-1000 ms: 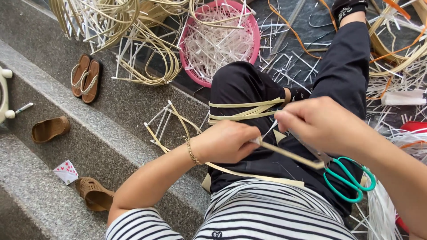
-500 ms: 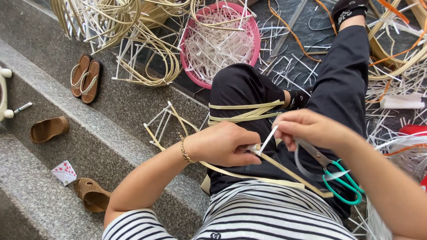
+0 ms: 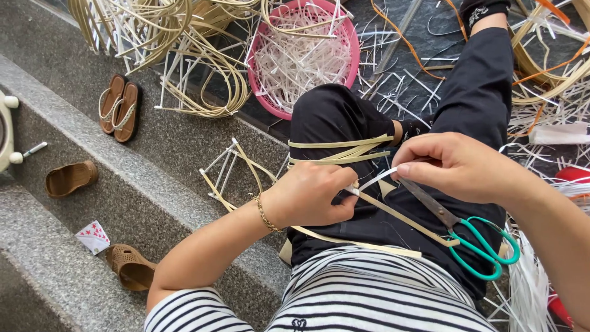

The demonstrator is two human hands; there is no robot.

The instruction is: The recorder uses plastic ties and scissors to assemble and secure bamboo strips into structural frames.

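I sit on stone steps with black trousers and a striped shirt. My left hand, wearing a thin gold bracelet, pinches a bundle of pale bamboo strips that loop across my lap. My right hand grips a thin white strip by its end, right beside the left hand's fingers. Scissors with green handles lie on my right thigh below the right hand, their blades pointing up under it.
A pink basin full of white strip offcuts stands beyond my knee. Coils of bamboo strips lie at the top left. Brown sandals and slippers rest on the steps at left. Loose strips and orange bands litter the right side.
My right hand has lifted off the scissors and moved up and left, now pinching a white strip near the left hand. The scissors stay on my thigh.
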